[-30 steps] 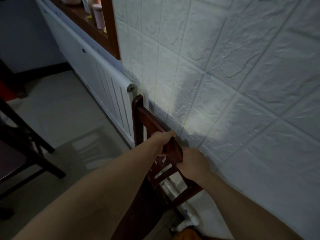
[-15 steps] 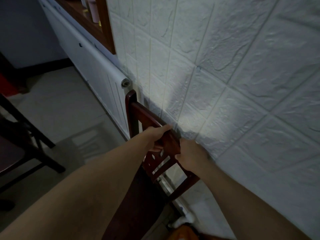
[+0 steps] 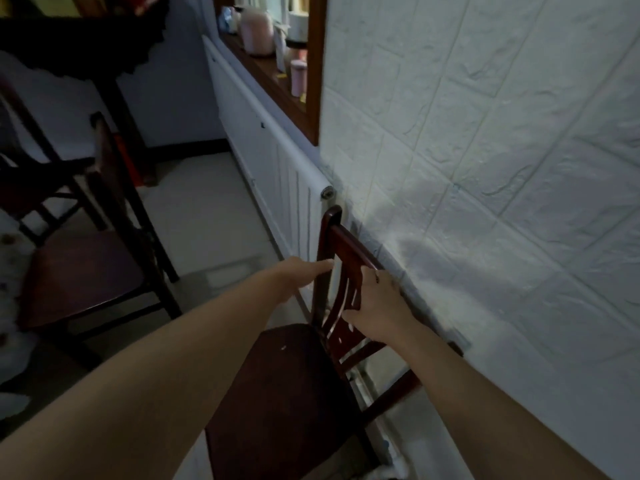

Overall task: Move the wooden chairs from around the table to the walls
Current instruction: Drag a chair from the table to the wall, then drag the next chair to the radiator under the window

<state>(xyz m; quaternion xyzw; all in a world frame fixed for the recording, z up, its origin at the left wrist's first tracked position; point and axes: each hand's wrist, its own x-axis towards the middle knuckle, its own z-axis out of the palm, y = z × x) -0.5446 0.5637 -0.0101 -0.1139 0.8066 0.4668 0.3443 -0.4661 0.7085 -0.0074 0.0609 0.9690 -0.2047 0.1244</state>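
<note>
A dark red wooden chair [image 3: 287,393] stands with its backrest against the white brick-patterned wall [image 3: 502,168]. My right hand [image 3: 375,306] is closed over the chair's top rail near the wall. My left hand [image 3: 301,275] has come off the rail and hovers just left of the backrest's post, fingers stretched out and holding nothing. A second dark wooden chair [image 3: 83,271] stands at the left, its seat facing me, beside a dark table [image 3: 79,46] in the far left corner.
A white radiator cover [image 3: 273,161] runs along the wall beyond the chair. Above it a wooden window sill [image 3: 273,77] carries several cups and jars. Pale floor [image 3: 204,216] lies between the two chairs.
My left hand has let go of the chair's top rail and moved left with fingers extended. My view has swung left, bringing the second chair and table into sight.
</note>
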